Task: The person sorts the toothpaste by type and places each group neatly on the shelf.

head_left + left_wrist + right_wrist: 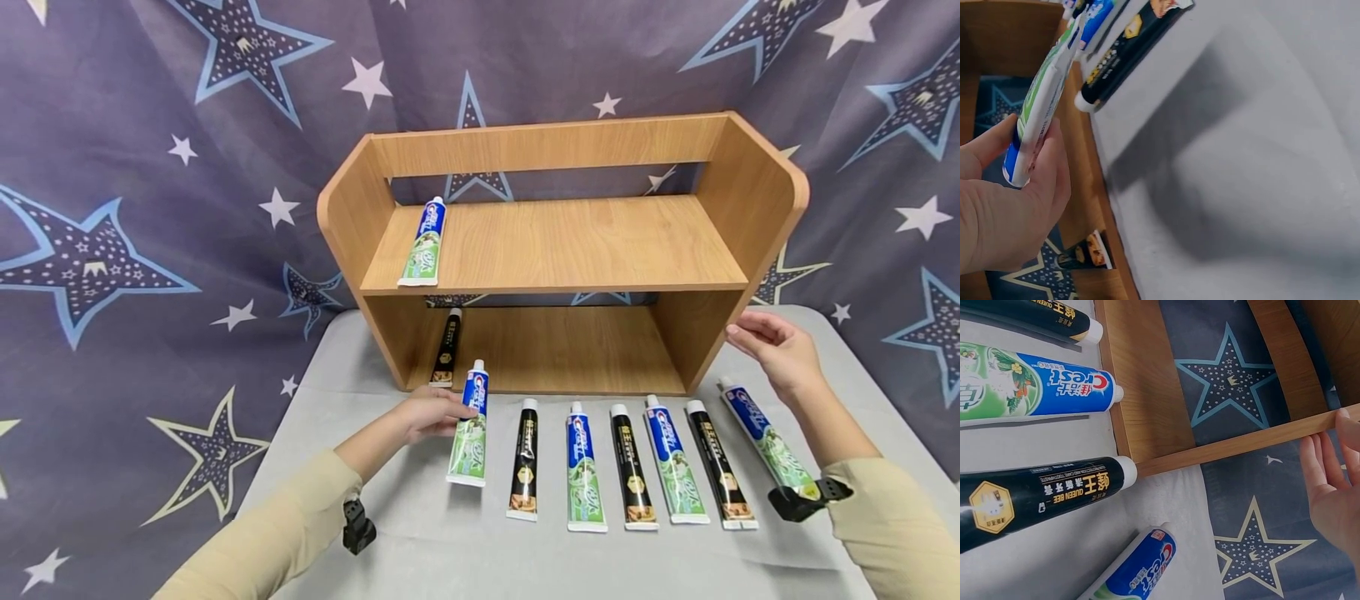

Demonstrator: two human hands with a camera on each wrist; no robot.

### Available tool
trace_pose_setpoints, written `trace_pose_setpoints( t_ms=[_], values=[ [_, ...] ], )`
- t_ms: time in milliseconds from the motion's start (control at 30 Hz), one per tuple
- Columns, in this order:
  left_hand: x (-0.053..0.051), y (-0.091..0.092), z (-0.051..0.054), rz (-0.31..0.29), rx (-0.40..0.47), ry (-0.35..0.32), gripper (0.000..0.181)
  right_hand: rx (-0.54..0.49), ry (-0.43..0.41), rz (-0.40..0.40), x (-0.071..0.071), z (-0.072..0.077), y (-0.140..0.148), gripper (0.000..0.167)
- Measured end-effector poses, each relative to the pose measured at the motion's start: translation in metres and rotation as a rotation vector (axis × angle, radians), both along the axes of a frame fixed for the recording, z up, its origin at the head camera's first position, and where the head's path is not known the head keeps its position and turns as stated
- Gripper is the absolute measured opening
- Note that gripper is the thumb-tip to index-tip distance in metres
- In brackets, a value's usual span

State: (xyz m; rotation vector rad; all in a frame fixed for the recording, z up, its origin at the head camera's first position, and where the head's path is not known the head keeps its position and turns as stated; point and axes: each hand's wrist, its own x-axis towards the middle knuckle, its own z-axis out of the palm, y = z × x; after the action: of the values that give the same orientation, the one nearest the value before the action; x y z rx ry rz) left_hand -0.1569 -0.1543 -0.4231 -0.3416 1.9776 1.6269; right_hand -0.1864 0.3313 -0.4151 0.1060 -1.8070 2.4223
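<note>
Left hand: thumb and fingers pinch a green-blue tube above the table, at the near left of the shelf. Right hand: thumb and fingers grip the shelf's right panel edge. Shelf: wooden; one tube at left per level. Table: grey covering; six tubes in a row, near side, centre to right. Far side: star-patterned purple curtain.

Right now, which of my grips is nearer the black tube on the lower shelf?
Left. Your left grip, holding a Crest tube, is just in front of that black tube; your right grip is at the wooden right side panel.
</note>
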Motion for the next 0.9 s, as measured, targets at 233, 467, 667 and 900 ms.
trace_pose_setpoints(
  t_ms=[233, 467, 667, 900],
  values=[
    [-0.001, -0.002, 0.017, -0.001, 0.023, 0.004, 0.026, -0.033, 0.025, 0.023, -0.012, -0.021, 0.015, 0.026],
    [-0.001, -0.002, 0.031, -0.017, 0.018, -0.006, 0.029, -0.038, -0.027, 0.010, 0.008, 0.011, -0.008, 0.030],
    [-0.001, -0.001, 0.043, -0.030, 0.023, -0.018, 0.031, -0.041, -0.046, 0.010, 0.009, 0.013, -0.008, 0.030],
    [0.001, -0.001, 0.059, -0.072, 0.050, 0.001, 0.027, -0.061, -0.032, 0.023, 0.009, 0.013, -0.009, 0.029]
  ],
)
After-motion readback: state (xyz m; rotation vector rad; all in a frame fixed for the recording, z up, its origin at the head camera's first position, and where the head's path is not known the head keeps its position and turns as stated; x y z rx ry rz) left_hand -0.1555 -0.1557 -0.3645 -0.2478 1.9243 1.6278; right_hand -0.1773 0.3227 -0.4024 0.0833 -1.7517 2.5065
